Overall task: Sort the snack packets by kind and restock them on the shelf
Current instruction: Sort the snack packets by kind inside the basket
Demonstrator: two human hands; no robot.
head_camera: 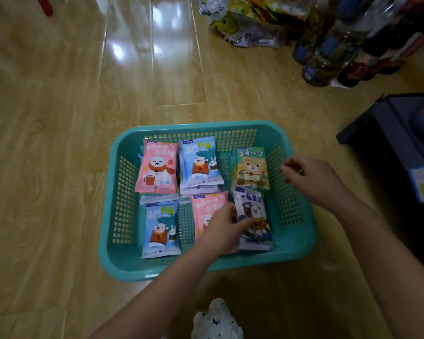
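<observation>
A teal plastic basket sits on the wooden floor with several snack packets in small stacks. At the back lie a pink bear packet, a blue bear-and-rabbit packet and a green bear packet. At the front lie another blue packet, a second pink packet and a grey-blue dog packet. My left hand rests over the front pink packet, its thumb and fingers pinching the left edge of the grey-blue packet. My right hand hovers over the basket's right rim, fingers loosely curled with nothing seen in them.
A dark shelf unit stands at the right. Several bottles and jars and a plastic bag of snacks sit on the floor at the back right. Bare wooden floor spreads to the left and behind.
</observation>
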